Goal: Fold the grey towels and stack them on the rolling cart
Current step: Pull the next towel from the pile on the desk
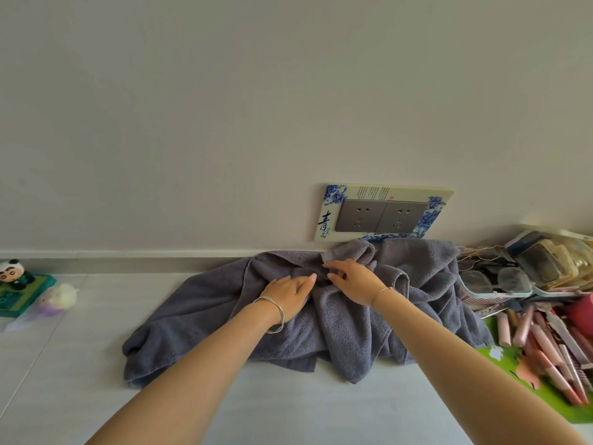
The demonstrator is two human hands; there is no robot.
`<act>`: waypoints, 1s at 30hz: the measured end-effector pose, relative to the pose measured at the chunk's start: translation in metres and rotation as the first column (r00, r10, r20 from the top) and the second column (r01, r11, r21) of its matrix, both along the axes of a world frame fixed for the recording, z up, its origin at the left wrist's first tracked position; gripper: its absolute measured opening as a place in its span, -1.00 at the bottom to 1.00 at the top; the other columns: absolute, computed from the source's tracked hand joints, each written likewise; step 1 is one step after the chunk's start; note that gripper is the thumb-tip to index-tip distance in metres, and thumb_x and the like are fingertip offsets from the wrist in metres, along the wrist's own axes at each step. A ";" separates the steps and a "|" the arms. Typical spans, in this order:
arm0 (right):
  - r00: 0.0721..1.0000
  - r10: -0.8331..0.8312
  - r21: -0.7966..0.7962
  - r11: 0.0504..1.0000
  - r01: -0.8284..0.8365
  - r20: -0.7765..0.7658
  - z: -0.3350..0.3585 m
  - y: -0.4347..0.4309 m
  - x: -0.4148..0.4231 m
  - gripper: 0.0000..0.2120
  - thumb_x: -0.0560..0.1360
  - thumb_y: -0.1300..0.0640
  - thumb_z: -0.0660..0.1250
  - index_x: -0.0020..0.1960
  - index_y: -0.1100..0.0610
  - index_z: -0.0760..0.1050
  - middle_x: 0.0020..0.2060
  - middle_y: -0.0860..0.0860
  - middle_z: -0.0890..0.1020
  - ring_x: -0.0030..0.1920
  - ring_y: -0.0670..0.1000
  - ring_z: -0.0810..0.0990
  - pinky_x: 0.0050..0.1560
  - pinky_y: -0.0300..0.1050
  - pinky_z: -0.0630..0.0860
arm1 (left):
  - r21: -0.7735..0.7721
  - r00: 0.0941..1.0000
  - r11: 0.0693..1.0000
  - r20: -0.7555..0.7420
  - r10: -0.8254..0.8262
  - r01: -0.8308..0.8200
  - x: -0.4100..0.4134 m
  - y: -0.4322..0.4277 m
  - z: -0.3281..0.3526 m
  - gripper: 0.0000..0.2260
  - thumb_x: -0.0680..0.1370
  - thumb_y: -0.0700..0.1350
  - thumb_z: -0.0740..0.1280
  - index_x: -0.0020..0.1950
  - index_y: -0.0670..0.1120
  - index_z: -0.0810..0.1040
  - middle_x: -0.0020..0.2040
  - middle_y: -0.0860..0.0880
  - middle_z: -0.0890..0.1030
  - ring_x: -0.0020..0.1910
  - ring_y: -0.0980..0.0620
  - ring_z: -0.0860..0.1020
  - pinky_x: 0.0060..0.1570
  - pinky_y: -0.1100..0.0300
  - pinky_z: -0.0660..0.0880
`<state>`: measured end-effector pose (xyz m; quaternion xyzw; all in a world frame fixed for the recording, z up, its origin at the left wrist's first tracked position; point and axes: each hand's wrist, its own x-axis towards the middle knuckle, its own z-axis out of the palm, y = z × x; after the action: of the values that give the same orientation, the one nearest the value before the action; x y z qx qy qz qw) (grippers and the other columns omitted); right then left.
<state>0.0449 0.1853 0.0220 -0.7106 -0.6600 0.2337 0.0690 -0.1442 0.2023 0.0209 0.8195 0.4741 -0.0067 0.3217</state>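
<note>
Both forearms (pixel 192 364) reach forward over the desk (pixel 80 364). Grey towels (pixel 208 316) lie crumpled in one heap on the desk, touching the wall (pixel 288 107) at the back. The left hand (pixel 288 297) rests flat on the heap, fingers straight; the right hand (pixel 353 282) just beside it touches a fold, fingers loosely spread

Panda figurine (pixel 14 273) left — wall sockets (pixel 382 216) (blue-flowered frame), pink pens (pixel 545 343) right.
</note>
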 end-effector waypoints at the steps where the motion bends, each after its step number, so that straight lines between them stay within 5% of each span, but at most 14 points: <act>1: 0.998 0.030 -0.036 0.999 -0.027 0.062 0.002 0.001 0.000 -0.64 0.61 -0.03 0.10 0.40 -0.07 0.34 0.13 0.09 0.48 0.14 0.11 0.51 0.23 0.03 0.40 | 0.004 1.000 1.000 -0.007 0.006 -0.006 -0.003 0.000 -0.001 -0.53 0.64 0.13 -0.14 0.41 0.02 0.35 0.36 -0.14 0.44 0.41 -0.12 0.30 0.38 0.03 0.20; 4: 0.980 0.089 -0.106 0.992 -0.071 0.178 0.008 0.005 -0.002 -0.64 0.64 -0.01 0.00 0.36 0.01 0.38 0.23 0.09 0.48 0.24 0.15 0.45 0.24 0.05 0.37 | 0.000 0.999 1.000 -0.046 -0.016 0.017 -0.009 -0.001 0.000 -0.48 0.61 0.21 -0.16 0.35 0.02 0.41 0.29 -0.13 0.50 0.32 -0.13 0.40 0.32 0.00 0.28; 8: 0.950 0.060 -0.089 0.995 -0.034 0.307 0.019 0.004 -0.002 -0.70 0.59 0.12 0.04 0.16 0.16 0.48 0.13 0.17 0.58 0.16 0.19 0.50 0.14 0.03 0.43 | 0.063 1.000 0.998 0.024 -0.006 0.005 -0.009 0.001 0.005 -0.51 0.62 0.19 -0.10 0.38 -0.01 0.37 0.30 -0.10 0.50 0.31 -0.11 0.42 0.29 0.04 0.31; 13: 0.996 -0.084 0.114 0.990 0.081 0.021 0.051 -0.010 0.008 -0.79 0.44 0.18 0.26 0.03 0.06 0.57 -0.06 0.00 0.69 0.03 0.04 0.62 0.12 -0.07 0.52 | 0.260 0.990 0.966 0.138 -0.034 -0.002 -0.002 0.007 0.014 -0.51 0.63 0.11 0.05 0.51 -0.07 0.15 0.53 -0.02 0.15 0.49 0.01 0.15 0.44 0.13 0.08; 18: 0.987 -0.081 0.245 0.963 0.113 -0.139 0.099 -0.034 0.016 -0.95 0.43 0.11 0.43 -0.14 0.09 0.62 -0.26 -0.03 0.70 -0.16 -0.05 0.66 0.02 -0.11 0.55 | 0.308 0.980 0.951 0.177 -0.097 0.038 0.006 0.002 0.033 -0.50 0.61 0.11 0.11 0.51 -0.04 0.16 0.51 -0.03 0.21 0.49 -0.03 0.15 0.45 0.09 0.07; 23: 0.972 -0.077 0.340 0.928 0.152 -0.223 0.146 -0.066 0.005 -0.93 0.43 0.14 0.43 -0.22 0.04 0.61 -0.29 -0.07 0.69 -0.20 -0.12 0.66 -0.01 -0.24 0.53 | 0.160 0.896 0.986 0.430 -0.114 0.049 0.009 -0.028 0.072 -0.73 0.53 0.12 0.30 0.11 -0.01 0.55 0.00 0.01 0.63 0.01 0.06 0.56 -0.02 0.28 0.41; 24: 0.963 -0.075 0.356 0.919 0.167 -0.259 0.156 -0.074 0.001 -0.95 0.44 0.14 0.42 -0.20 0.05 0.62 -0.28 -0.06 0.70 -0.18 -0.11 0.67 0.01 -0.24 0.53 | 0.111 0.875 0.992 0.473 -0.108 0.062 0.008 -0.036 0.084 -0.83 0.52 0.11 0.32 -0.07 0.03 0.56 -0.18 0.07 0.61 -0.17 0.16 0.55 -0.16 0.36 0.39; 26: 0.939 -0.066 0.396 0.895 0.205 -0.338 0.173 -0.090 -0.006 -0.96 0.45 0.15 0.42 -0.17 0.11 0.62 -0.28 -0.04 0.70 -0.19 -0.12 0.66 0.01 -0.27 0.53 | 0.095 0.835 0.994 0.541 -0.100 0.058 0.008 -0.049 0.109 -0.71 0.51 0.06 0.35 -0.38 0.07 0.39 -0.49 0.15 0.39 -0.49 0.25 0.35 -0.40 0.41 0.27; 28: 0.917 -0.054 0.460 0.853 0.248 -0.394 0.187 -0.108 -0.016 -0.96 0.45 0.19 0.42 -0.16 0.15 0.60 -0.29 -0.05 0.66 -0.26 -0.17 0.60 -0.07 -0.33 0.49 | 0.075 0.790 0.995 0.606 -0.096 0.064 0.003 -0.059 0.135 -0.61 0.52 0.01 0.34 -0.45 0.02 0.29 -0.56 0.12 0.28 -0.55 0.20 0.24 -0.46 0.37 0.21; 30: 0.897 -0.059 0.511 0.805 0.303 -0.438 0.198 -0.127 -0.028 -0.94 0.46 0.17 0.41 -0.12 0.16 0.58 -0.27 -0.07 0.61 -0.24 -0.16 0.54 -0.07 -0.30 0.47 | 0.052 0.750 0.994 0.653 -0.108 0.098 -0.009 -0.069 0.161 -0.69 0.54 0.01 0.31 -0.39 0.00 0.40 -0.47 0.09 0.38 -0.45 0.17 0.32 -0.41 0.36 0.28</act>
<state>0.0173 0.0578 0.2203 -0.6551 -0.5981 0.1598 0.4331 -0.1529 0.1335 0.1821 0.7973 0.2860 0.2658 0.4602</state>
